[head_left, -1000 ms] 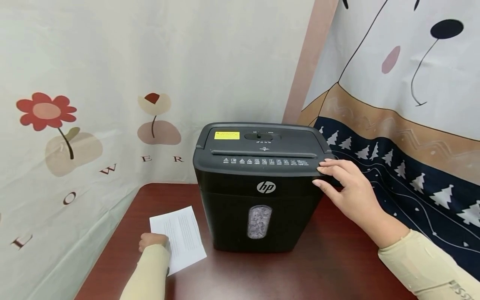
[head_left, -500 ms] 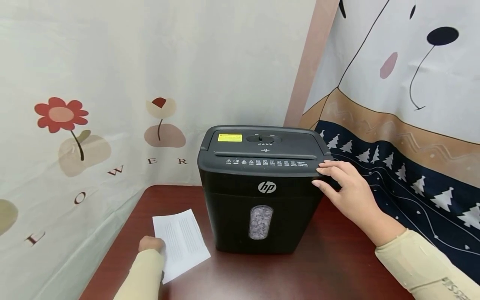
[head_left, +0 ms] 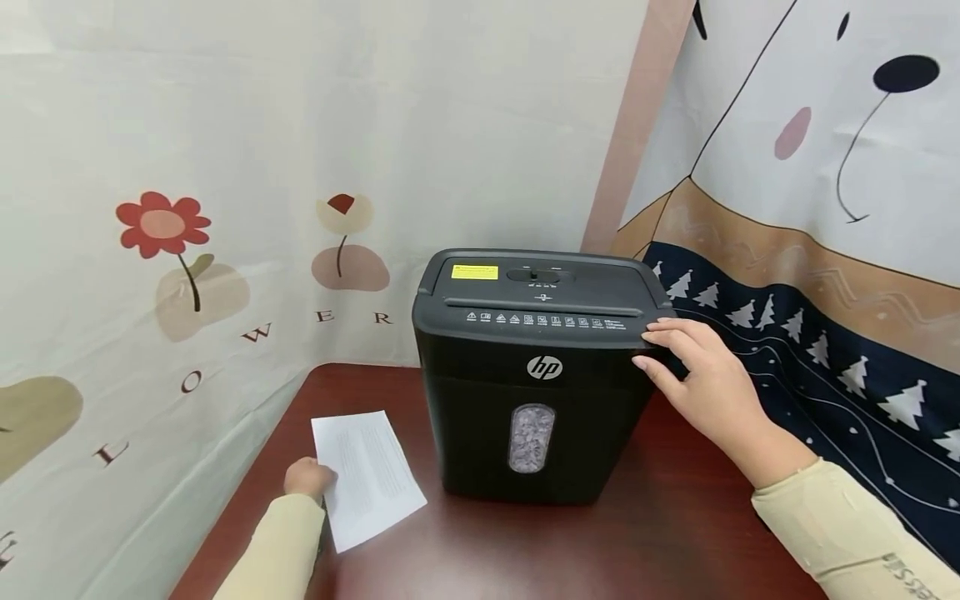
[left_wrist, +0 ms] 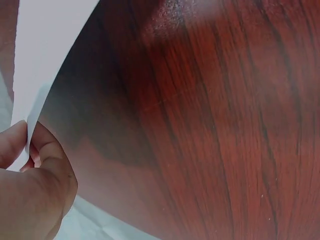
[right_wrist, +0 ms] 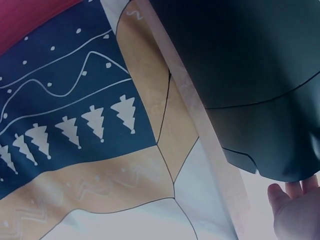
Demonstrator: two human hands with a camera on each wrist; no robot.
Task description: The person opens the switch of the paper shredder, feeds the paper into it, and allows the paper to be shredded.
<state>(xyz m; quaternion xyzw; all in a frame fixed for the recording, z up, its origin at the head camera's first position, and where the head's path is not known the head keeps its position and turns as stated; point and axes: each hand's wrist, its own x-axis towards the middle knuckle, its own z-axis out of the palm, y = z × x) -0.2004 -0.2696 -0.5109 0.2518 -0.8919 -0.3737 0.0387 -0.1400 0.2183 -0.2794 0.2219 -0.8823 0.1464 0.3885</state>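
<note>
A black paper shredder (head_left: 480, 400) with an HP logo stands upright on the table, and shreds show through its front window (head_left: 532, 438). Left of it, my left hand (head_left: 309, 478) pinches a printed white sheet of paper (head_left: 371, 479) by its left edge. In the left wrist view the thumb and curled fingers of that hand (left_wrist: 42, 185) grip the sheet's edge (left_wrist: 45, 50). My right hand (head_left: 708, 383) touches the shredder's front right top corner, fingertips on the lid and thumb at the front. The right wrist view shows those fingertips (right_wrist: 295, 212) against the housing.
The reddish-brown table (head_left: 510, 558) carries the shredder. A slider switch (head_left: 534, 275), a yellow label (head_left: 475, 272) and the feed slot (head_left: 543, 307) are on the lid. Printed cloth hangs behind (head_left: 480, 125) and at the right (head_left: 810, 333).
The view has turned slightly left, so the scene sits further right. My left arm has shifted a little left, and more of the paper's left part shows. My right hand stays at the shredder's corner.
</note>
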